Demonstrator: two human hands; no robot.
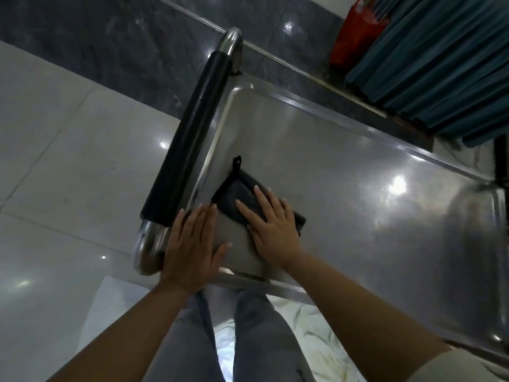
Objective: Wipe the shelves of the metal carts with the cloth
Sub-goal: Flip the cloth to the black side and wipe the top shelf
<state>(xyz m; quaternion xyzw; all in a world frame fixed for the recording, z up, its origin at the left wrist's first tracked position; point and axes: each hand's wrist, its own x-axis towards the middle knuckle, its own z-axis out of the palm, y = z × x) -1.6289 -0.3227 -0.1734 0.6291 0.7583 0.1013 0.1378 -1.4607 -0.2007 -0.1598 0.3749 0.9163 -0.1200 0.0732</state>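
Two flat hands work the top shelf of the steel cart. The dark folded cloth lies near the shelf's corner by the black padded handle. It looks soft, light and limp, likely to bunch unless pressed flat from above. The right hand rests on it, fingers straight and spread, pinching nothing. The left hand lies open on the shelf rim, just beside the cloth.
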